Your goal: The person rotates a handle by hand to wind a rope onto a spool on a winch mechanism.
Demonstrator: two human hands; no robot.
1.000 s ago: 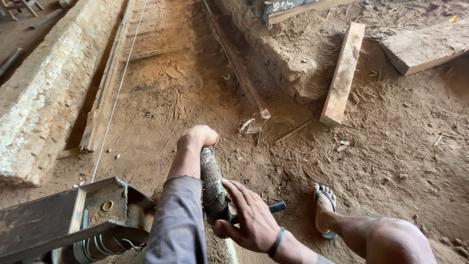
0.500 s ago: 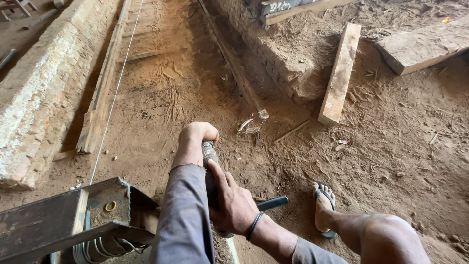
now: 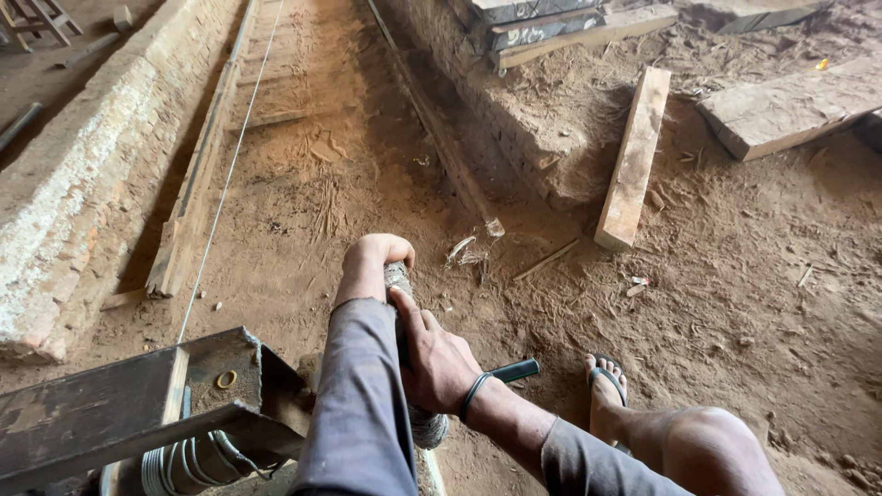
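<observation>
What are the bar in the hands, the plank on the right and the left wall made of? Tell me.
Bar: probably metal, grey and rough, gripped by left hand and right hand. Plank: raw wood, pale, sawn faces, dusty. Wall: seemingly brick or stone, reddish patches under crumbly grey coating.

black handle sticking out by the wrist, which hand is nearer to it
Right. The right hand grips the grey wrapped bar low down, its wrist just beside the short black handle. The left hand holds the bar's far top end, clearly farther away.
</observation>
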